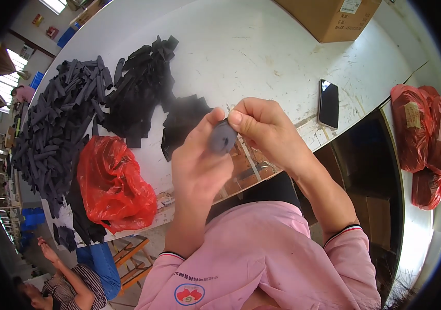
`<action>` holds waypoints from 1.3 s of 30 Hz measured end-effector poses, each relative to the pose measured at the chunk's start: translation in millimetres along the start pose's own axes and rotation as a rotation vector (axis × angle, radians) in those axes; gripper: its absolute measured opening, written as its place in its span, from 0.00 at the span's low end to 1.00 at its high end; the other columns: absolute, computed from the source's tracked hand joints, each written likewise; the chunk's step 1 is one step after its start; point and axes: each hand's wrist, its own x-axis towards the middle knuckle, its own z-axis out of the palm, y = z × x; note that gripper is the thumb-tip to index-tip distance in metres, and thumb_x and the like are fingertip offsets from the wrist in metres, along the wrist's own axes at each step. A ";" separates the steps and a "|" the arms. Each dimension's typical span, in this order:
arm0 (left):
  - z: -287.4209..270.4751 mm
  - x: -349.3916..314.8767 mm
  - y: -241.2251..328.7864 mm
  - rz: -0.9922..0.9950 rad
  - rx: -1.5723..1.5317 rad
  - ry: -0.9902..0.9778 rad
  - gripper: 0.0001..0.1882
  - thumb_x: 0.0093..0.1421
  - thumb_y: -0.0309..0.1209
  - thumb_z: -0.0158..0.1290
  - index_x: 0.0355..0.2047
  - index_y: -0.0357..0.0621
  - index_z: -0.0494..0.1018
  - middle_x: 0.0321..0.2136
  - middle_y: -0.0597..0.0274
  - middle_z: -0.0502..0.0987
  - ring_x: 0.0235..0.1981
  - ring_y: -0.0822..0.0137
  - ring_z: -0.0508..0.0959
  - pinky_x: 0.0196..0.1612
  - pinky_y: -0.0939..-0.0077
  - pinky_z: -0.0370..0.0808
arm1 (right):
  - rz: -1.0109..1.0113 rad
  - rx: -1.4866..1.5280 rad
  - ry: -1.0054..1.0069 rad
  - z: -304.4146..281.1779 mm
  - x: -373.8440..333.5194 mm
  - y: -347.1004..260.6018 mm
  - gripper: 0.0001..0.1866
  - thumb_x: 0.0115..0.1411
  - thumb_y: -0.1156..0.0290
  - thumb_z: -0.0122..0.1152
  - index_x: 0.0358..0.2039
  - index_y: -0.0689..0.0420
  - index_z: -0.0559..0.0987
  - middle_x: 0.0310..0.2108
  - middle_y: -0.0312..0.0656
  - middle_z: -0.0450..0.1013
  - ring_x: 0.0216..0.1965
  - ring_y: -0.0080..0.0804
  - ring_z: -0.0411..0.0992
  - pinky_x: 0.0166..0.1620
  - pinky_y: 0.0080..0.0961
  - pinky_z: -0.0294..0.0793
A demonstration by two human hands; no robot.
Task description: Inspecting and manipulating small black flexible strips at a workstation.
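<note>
Between my two hands, above the table's near edge, is a small dark grey fabric piece (222,137), curled into a loop or tube and slightly blurred. My left hand (199,155) grips it from the left between thumb and fingers. From the right, my right hand (264,126) pinches its upper edge with thumb and forefinger. Just beyond my left hand lies a small pile of flat black fabric pieces (184,121). A larger heap of black pieces (138,98) is farther left, and beside it spreads a big heap of rolled dark grey fabric pieces (58,124).
A red plastic bag (114,186) sits at the table's near left. A phone (328,103) lies to the right, a cardboard box (329,18) at the far side. Stuffed red bags (419,129) rest on a surface at far right. Another person (78,284) sits at lower left.
</note>
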 end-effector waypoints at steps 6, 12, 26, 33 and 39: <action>-36.2 8.3 10.0 -0.015 0.053 0.247 0.15 0.54 0.20 0.38 0.42 0.31 0.66 0.30 0.51 0.75 0.04 0.79 0.58 0.09 0.86 0.63 | 0.176 0.346 -0.053 -7.1 4.5 50.6 0.13 0.57 0.65 0.50 0.20 0.59 0.69 0.14 0.30 0.59 0.16 0.15 0.54 0.18 0.14 0.53; -32.7 33.0 25.5 -0.143 -0.103 0.318 0.09 0.55 0.19 0.39 0.36 0.33 0.66 0.26 0.52 0.71 0.16 0.74 0.69 0.07 0.91 0.63 | 0.141 0.061 -0.090 -10.5 19.7 44.6 0.12 0.57 0.65 0.50 0.21 0.58 0.68 0.16 0.30 0.59 0.17 0.15 0.55 0.20 0.12 0.54; -19.1 18.1 14.2 0.014 -0.508 0.224 0.13 0.54 0.18 0.37 0.40 0.23 0.60 0.22 0.52 0.66 0.06 0.79 0.57 0.07 0.90 0.62 | 0.138 0.128 -0.113 -6.3 21.3 30.9 0.15 0.56 0.63 0.52 0.20 0.60 0.70 0.14 0.30 0.60 0.15 0.15 0.55 0.17 0.13 0.53; -70.7 7.3 -6.3 0.016 0.080 0.262 0.13 0.54 0.18 0.39 0.41 0.35 0.63 0.27 0.57 0.71 0.09 0.81 0.59 0.09 0.90 0.60 | 0.153 0.239 -0.112 -23.9 5.3 80.8 0.14 0.57 0.60 0.52 0.21 0.56 0.69 0.15 0.29 0.61 0.16 0.15 0.58 0.18 0.11 0.53; -32.8 -7.6 -38.1 0.493 0.945 0.097 0.12 0.57 0.24 0.44 0.42 0.37 0.61 0.22 0.66 0.69 0.10 0.84 0.57 0.12 0.88 0.59 | 0.070 0.145 -0.226 -19.9 10.1 61.4 0.13 0.57 0.62 0.51 0.22 0.57 0.69 0.17 0.29 0.62 0.19 0.15 0.58 0.21 0.11 0.56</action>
